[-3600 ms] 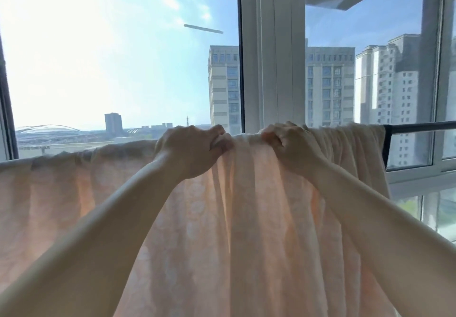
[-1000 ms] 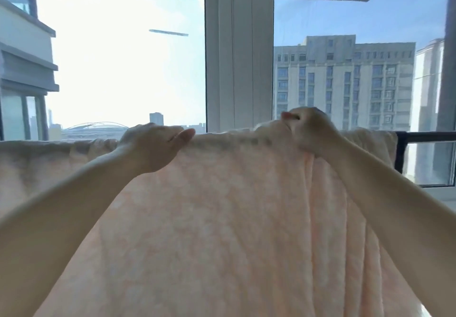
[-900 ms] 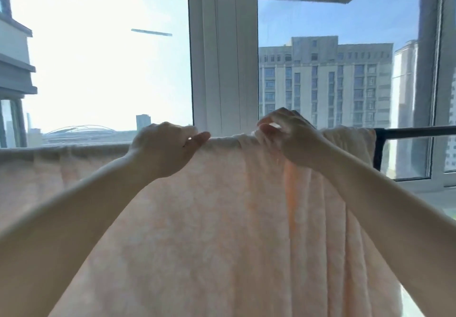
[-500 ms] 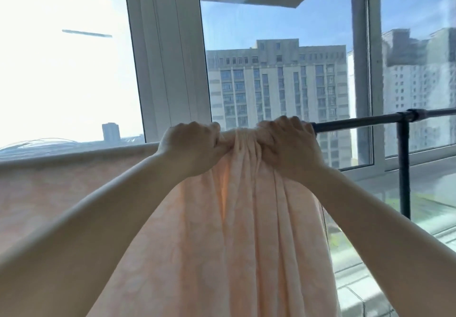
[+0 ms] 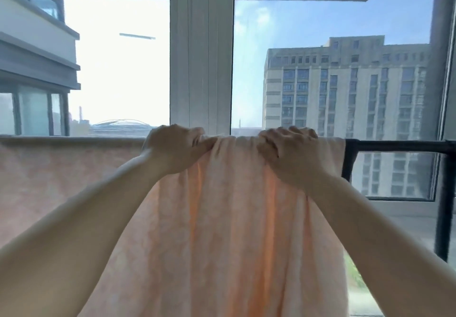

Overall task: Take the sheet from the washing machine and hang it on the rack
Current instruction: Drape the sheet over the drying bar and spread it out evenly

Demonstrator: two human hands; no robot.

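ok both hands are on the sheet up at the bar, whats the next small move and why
Probably slide the right hand toward the bare black rack, left hand anchoring. The sheet is bunched into folds between the two grips, and the rod is uncovered to the right, so spreading it there would flatten it.

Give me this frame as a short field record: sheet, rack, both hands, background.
sheet: pale peach sheet draped over the rack's top bar, bunched into folds between the hands, flatter to the left
rack: black rack, bare bar and post showing right of the sheet
left hand: left hand grips the sheet's top edge at the bar
right hand: right hand grips bunched folds at the bar
background: window behind, white frame post, apartment block outside
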